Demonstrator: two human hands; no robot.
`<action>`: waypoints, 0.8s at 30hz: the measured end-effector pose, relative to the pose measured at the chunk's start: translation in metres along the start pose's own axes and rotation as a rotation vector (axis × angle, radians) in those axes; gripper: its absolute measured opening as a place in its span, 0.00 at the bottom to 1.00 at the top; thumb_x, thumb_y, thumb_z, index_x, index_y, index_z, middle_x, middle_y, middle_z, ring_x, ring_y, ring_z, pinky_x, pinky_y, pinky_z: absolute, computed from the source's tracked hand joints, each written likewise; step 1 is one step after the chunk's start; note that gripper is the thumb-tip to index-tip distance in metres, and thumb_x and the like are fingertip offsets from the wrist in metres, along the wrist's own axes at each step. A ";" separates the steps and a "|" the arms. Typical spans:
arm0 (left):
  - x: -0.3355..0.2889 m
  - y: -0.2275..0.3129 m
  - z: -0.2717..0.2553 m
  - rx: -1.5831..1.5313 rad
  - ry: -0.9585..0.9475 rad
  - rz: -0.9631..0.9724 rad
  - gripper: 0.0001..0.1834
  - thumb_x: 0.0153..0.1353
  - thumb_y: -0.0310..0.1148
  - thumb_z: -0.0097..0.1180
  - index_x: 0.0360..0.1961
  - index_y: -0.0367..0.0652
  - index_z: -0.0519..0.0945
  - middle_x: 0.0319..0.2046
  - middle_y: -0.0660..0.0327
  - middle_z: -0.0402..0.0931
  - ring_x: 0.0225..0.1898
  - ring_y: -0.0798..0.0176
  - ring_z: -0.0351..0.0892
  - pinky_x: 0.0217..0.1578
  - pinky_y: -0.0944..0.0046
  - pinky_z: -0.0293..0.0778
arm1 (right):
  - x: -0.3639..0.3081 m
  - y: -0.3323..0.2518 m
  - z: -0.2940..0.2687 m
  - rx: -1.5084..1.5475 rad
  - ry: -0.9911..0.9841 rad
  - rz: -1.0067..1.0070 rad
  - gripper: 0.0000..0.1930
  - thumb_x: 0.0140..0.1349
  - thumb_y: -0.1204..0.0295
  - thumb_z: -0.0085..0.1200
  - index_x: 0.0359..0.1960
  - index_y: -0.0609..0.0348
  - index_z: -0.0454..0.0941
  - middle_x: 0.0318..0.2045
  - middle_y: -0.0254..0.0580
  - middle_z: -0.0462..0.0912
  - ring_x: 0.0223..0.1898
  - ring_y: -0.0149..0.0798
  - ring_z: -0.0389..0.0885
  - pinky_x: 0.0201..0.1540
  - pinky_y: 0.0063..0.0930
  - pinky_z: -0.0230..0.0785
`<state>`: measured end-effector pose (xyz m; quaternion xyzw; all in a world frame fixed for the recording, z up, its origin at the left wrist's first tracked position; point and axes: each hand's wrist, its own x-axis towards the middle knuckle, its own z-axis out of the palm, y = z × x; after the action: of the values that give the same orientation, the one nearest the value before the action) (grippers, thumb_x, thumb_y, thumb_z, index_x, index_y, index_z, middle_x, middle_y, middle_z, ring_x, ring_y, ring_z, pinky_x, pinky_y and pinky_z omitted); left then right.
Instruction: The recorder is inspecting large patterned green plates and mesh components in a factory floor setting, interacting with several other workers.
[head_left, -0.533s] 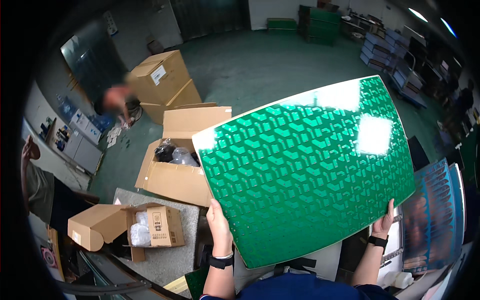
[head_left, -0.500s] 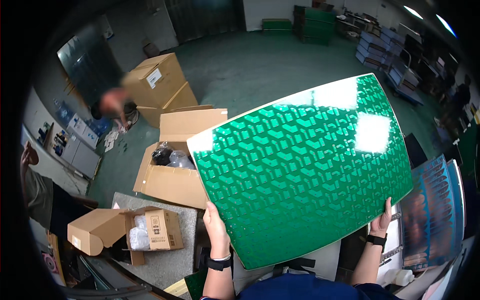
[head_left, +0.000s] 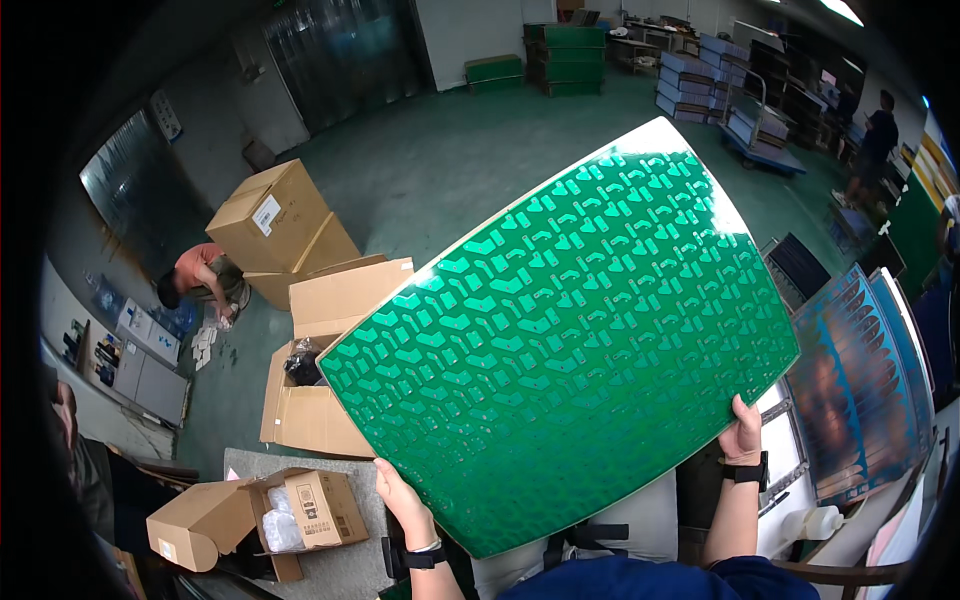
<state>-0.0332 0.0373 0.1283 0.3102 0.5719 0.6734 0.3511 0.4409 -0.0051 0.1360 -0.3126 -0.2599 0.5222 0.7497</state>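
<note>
A large, stiff green panel (head_left: 560,350), covered in rows of small lighter-green shapes like a printed circuit board, is held up tilted before me. My left hand (head_left: 403,492) is closed on its lower left edge, with the thumb lying along the rim. At the lower right edge, my right hand (head_left: 742,432) grips the panel too, its other fingers mostly hidden behind it. Bright glare whitens the top corner and part of the right side. Both wrists wear black bands.
An open carton with white plastic bags (head_left: 283,525) stands on a grey surface at lower left. Behind it are another open carton (head_left: 320,420) and stacked cartons (head_left: 270,225). A person (head_left: 205,280) crouches beside them. Blue-brown sheets (head_left: 850,390) lean at right, near a white bottle (head_left: 812,522).
The whole view has shifted, so the room sits further left and lower. In the picture the panel has moved left with both hands still on it, and its glare patches have shrunk.
</note>
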 end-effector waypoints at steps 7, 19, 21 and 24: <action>-0.002 -0.010 0.001 -0.020 0.044 -0.026 0.29 0.71 0.49 0.33 0.49 0.30 0.72 0.43 0.55 0.75 0.41 0.64 0.73 0.44 0.65 0.68 | -0.005 -0.016 0.019 -0.021 -0.032 0.073 0.28 0.57 0.73 0.57 0.59 0.64 0.62 0.54 0.45 0.72 0.55 0.44 0.71 0.58 0.42 0.64; 0.000 -0.028 -0.013 -0.037 0.007 -0.110 0.30 0.69 0.50 0.38 0.55 0.31 0.68 0.52 0.54 0.71 0.48 0.60 0.71 0.49 0.62 0.68 | -0.005 -0.029 0.051 -0.174 -0.072 0.104 0.31 0.56 0.69 0.61 0.61 0.61 0.62 0.55 0.41 0.70 0.55 0.39 0.69 0.57 0.36 0.62; -0.004 -0.024 -0.014 -0.027 -0.068 -0.136 0.30 0.70 0.49 0.36 0.58 0.31 0.65 0.56 0.53 0.67 0.53 0.58 0.68 0.54 0.60 0.64 | -0.006 -0.029 0.048 -0.191 -0.048 0.091 0.32 0.55 0.69 0.61 0.61 0.62 0.61 0.55 0.43 0.71 0.55 0.41 0.70 0.58 0.38 0.62; -0.016 -0.018 -0.008 -0.024 -0.146 -0.058 0.31 0.69 0.50 0.36 0.58 0.31 0.65 0.56 0.52 0.67 0.54 0.58 0.68 0.54 0.59 0.65 | -0.006 -0.029 0.052 -0.220 -0.062 0.084 0.33 0.55 0.69 0.61 0.61 0.62 0.60 0.57 0.43 0.69 0.57 0.41 0.68 0.59 0.38 0.61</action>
<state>-0.0287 0.0218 0.1087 0.3374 0.5456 0.6453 0.4148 0.4201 -0.0078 0.1920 -0.3875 -0.3253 0.5309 0.6798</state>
